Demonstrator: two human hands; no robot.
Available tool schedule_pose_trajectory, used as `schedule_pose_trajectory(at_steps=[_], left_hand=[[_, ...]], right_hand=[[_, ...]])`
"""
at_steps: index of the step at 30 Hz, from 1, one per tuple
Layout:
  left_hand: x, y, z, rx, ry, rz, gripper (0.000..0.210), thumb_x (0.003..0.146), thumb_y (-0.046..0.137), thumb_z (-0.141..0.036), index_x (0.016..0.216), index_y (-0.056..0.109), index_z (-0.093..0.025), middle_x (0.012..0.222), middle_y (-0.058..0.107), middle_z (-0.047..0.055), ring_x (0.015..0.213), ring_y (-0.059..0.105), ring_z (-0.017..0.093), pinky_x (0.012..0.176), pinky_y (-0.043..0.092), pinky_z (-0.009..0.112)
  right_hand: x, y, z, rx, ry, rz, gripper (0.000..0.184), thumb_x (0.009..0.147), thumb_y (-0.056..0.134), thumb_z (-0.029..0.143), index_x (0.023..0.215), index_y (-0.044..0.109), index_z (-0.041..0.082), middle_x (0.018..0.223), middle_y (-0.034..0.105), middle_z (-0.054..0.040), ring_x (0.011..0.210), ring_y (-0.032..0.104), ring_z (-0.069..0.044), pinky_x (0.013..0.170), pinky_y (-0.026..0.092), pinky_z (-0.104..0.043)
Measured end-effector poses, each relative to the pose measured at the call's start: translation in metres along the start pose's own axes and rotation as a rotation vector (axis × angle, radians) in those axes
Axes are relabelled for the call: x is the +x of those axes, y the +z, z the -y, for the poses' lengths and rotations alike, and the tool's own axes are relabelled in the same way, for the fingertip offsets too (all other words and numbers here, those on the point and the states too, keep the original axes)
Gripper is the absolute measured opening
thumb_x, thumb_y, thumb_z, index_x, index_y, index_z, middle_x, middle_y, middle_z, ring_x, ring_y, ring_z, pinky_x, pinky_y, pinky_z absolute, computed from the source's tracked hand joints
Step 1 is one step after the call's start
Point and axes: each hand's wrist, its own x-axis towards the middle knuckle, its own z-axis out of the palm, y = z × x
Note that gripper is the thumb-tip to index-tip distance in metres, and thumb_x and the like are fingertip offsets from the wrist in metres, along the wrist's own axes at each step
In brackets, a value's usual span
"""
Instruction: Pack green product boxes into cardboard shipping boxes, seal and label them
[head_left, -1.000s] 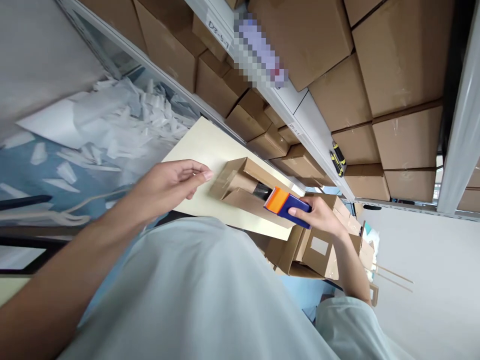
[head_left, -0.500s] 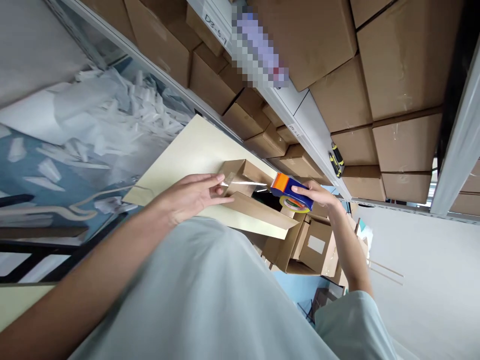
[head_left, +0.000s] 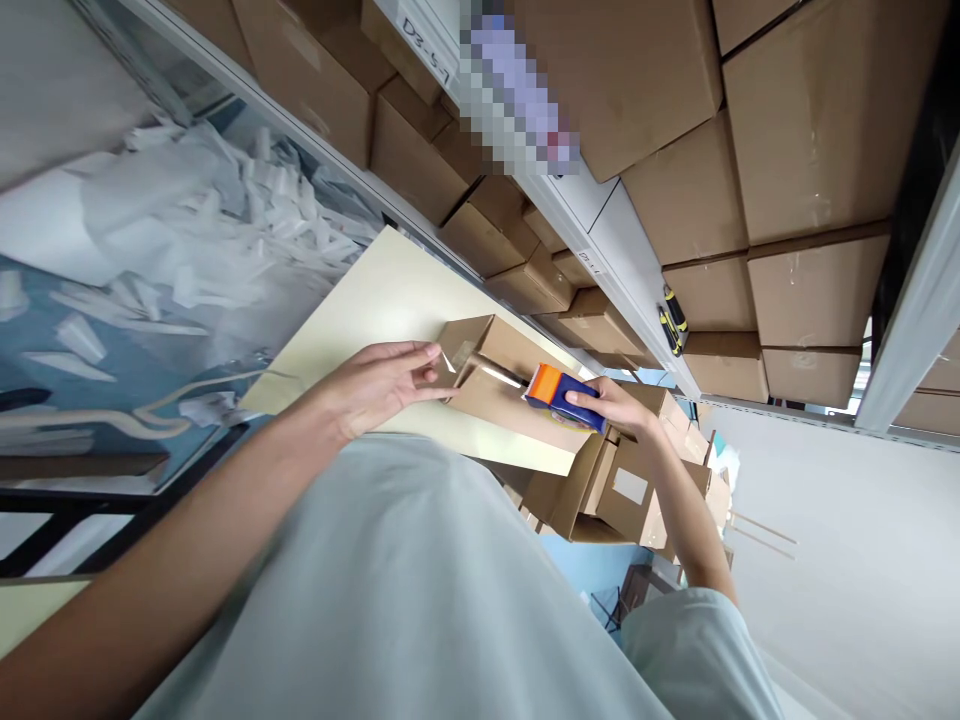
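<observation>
A small cardboard box [head_left: 502,408] lies on the cream tabletop [head_left: 360,300] before me. Its upper flaps are nearly together, with a narrow dark gap between them. My right hand [head_left: 611,405] grips a blue and orange tape dispenser [head_left: 566,393] over the right part of the box. At the box's left end, my left hand [head_left: 394,380] pinches what looks like the loose end of clear packing tape [head_left: 448,362], while its lower finger reaches along the box side. Between hand and dispenser the strip is hard to trace.
Shelves with stacked cardboard boxes [head_left: 675,60] rise beyond the tabletop. Two yellow-black cutters [head_left: 673,320] hang on the shelf beam [head_left: 637,270]. An open carton [head_left: 607,490] stands right of the tabletop. White scraps [head_left: 202,220] pile up at left.
The dispenser has moved slightly left and turned, hiding most of its tape roll. The box's near flap has swung inward, narrowing the dark opening. My left hand has shifted slightly left.
</observation>
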Motion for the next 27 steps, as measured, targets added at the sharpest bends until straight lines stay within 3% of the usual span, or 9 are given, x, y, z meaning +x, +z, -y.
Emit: schedule_pose_trajectory(at_steps=[4, 9, 11, 16, 21, 27], left_hand=[[0.002, -0.007, -0.002, 0.050, -0.031, 0.021, 0.052, 0.068, 0.107, -0.045, 0.086, 0.068, -0.015, 0.077, 0.063, -0.005, 0.071, 0.052, 0.009, 0.108, 0.066, 0.068], [0.008, -0.016, -0.003, 0.146, -0.065, -0.031, 0.065, 0.051, 0.111, -0.056, 0.086, 0.075, -0.016, 0.083, 0.067, -0.003, 0.078, 0.062, 0.013, 0.113, 0.063, 0.062], [0.011, -0.017, -0.002, 0.208, -0.055, -0.059, 0.065, 0.050, 0.110, -0.058, 0.087, 0.076, -0.018, 0.088, 0.070, -0.001, 0.086, 0.068, 0.017, 0.116, 0.061, 0.057], [0.023, -0.015, 0.002, 0.345, 0.039, -0.065, 0.061, 0.057, 0.104, -0.066, 0.085, 0.074, -0.021, 0.091, 0.073, 0.002, 0.083, 0.070, 0.018, 0.105, 0.064, 0.047], [0.039, -0.016, 0.008, 0.496, 0.144, -0.088, 0.067, 0.060, 0.094, -0.081, 0.085, 0.073, -0.022, 0.086, 0.073, 0.004, 0.079, 0.070, 0.021, 0.093, 0.065, 0.044], [0.061, -0.031, 0.019, 0.584, 0.136, -0.094, 0.060, 0.068, 0.090, -0.076, 0.088, 0.074, -0.022, 0.088, 0.076, 0.005, 0.082, 0.074, 0.023, 0.087, 0.062, 0.040]], right_hand=[[0.003, 0.007, -0.012, -0.058, -0.026, -0.016, 0.076, 0.080, 0.081, 0.090, 0.086, 0.077, 0.014, 0.074, 0.075, -0.0034, 0.067, 0.065, -0.016, 0.062, 0.051, -0.025], [0.013, 0.022, -0.027, -0.097, -0.089, -0.083, 0.074, 0.075, 0.084, 0.090, 0.070, 0.060, 0.020, 0.063, 0.054, 0.0040, 0.061, 0.046, -0.011, 0.054, 0.036, -0.024], [0.016, 0.027, -0.032, -0.095, -0.108, -0.103, 0.075, 0.073, 0.084, 0.092, 0.068, 0.056, 0.022, 0.062, 0.049, 0.0047, 0.060, 0.042, -0.011, 0.054, 0.033, -0.025], [0.011, 0.031, -0.042, -0.012, -0.123, -0.126, 0.077, 0.078, 0.076, 0.095, 0.076, 0.061, 0.020, 0.066, 0.053, 0.0024, 0.062, 0.045, -0.012, 0.055, 0.035, -0.025], [0.010, 0.037, -0.051, 0.042, -0.099, -0.146, 0.083, 0.072, 0.076, 0.100, 0.079, 0.064, 0.019, 0.065, 0.054, 0.0023, 0.060, 0.047, -0.013, 0.054, 0.038, -0.025], [0.014, 0.040, -0.059, 0.060, -0.098, -0.135, 0.083, 0.072, 0.076, 0.100, 0.080, 0.065, 0.018, 0.067, 0.055, 0.0014, 0.063, 0.048, -0.013, 0.055, 0.039, -0.025]])
